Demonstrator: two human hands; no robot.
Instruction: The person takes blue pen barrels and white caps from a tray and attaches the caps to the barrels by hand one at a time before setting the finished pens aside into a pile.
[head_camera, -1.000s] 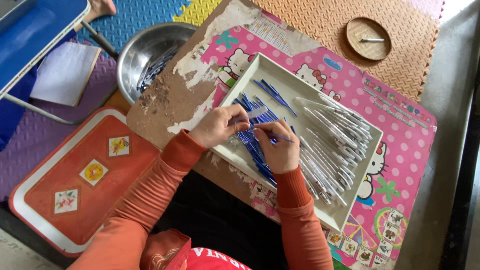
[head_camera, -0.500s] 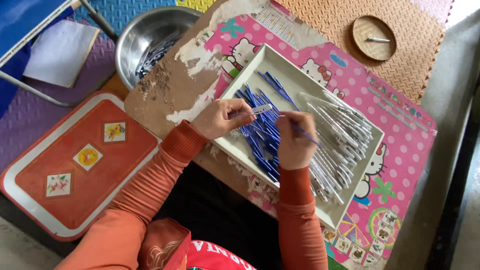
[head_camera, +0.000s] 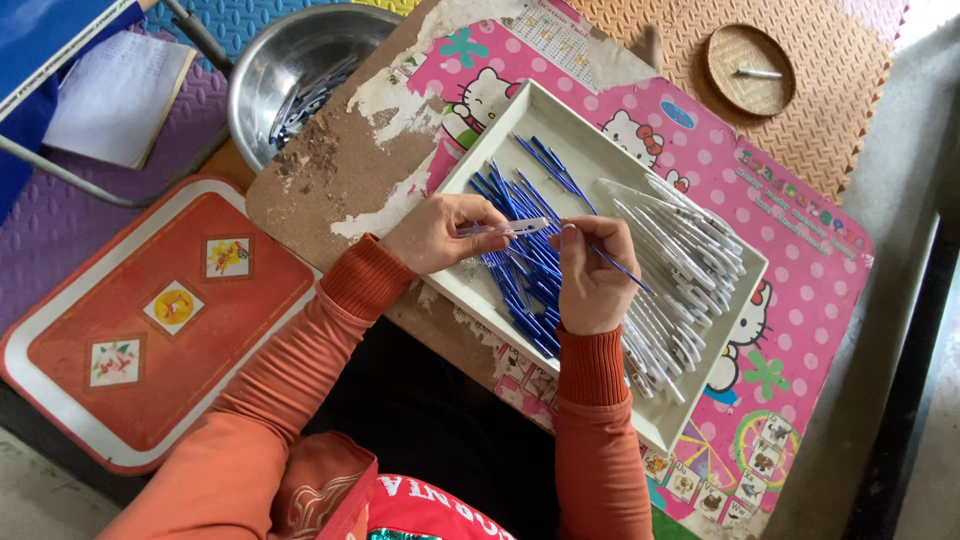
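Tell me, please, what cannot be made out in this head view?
- Right hand: its palm hides how the blue refill is gripped.
- Left hand: clear barrel detail too small.
- Metal bowl: cut off by top edge; contents blurred.

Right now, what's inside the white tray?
The white tray holds a pile of blue pen refills on its left and clear pen barrels on its right. The hands, left and right, cover part of the refill pile.

Blue refills (head_camera: 525, 285) in white tray (head_camera: 520, 110), pink dotted board (head_camera: 800, 290).
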